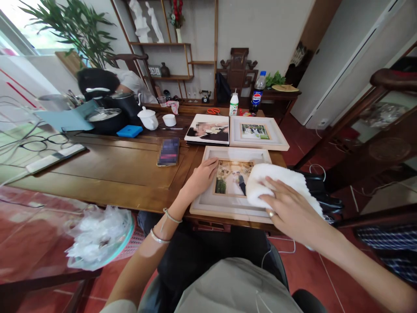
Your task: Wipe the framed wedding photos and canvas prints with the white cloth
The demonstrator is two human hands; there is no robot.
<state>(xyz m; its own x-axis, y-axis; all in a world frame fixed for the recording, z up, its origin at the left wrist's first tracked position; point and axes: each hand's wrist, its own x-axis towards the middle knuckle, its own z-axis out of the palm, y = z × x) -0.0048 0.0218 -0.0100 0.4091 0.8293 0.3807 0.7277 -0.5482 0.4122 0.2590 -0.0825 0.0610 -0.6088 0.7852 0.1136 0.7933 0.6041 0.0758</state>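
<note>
A white picture frame with a wedding photo lies flat at the near edge of the wooden table. My left hand rests flat on the frame's left side, fingers stretched toward the photo. My right hand, a ring on one finger, presses a white cloth onto the frame's right side, fingers spread over it. Bracelets circle my left wrist.
Behind lie a second white framed photo, a dark photo print and a phone. Farther back stand a white teapot, a cup, a cola bottle and a white bottle. A basket of plastic sits lower left.
</note>
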